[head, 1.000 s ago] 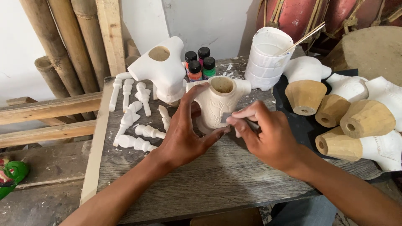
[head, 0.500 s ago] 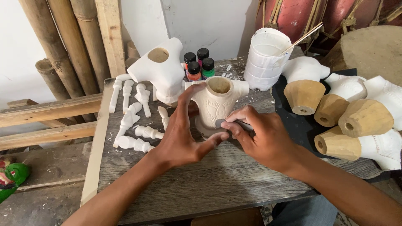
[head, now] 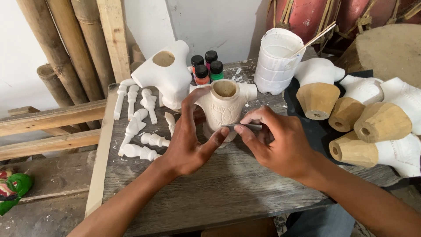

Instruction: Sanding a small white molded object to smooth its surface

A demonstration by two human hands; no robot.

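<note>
Now shifted a little from half a second back: right hand (head: 280, 147) drawn lower along the front of the pale carved wooden torso figure (head: 224, 107), thin grey blade-like tool (head: 244, 127) brought level against its lower carved belly, tip near the left thumb. Judged as fine scraping or trimming of the carving, moved on to a lower patch.

Left hand (head: 189, 138) half open, curled about the left flank of the figure, fingers up its side and behind, thumb pressed near the base; steadying rather than clenching. Right hand pinched shut on the grey tool between thumb and forefinger, other fingers folded loosely beneath.

Figure upright on the grey weathered wooden desk (head: 210, 193), near its middle, hollow neck opening upward. Just behind it a larger white-painted torso (head: 169, 74) and small paint bottles with black caps (head: 206, 68). To the left, white turned limb pieces (head: 138, 118) laid in rows. To the right, a white ribbed cup with a stick (head: 276, 59) and part-painted torsos lying on their sides (head: 377, 123).
</note>
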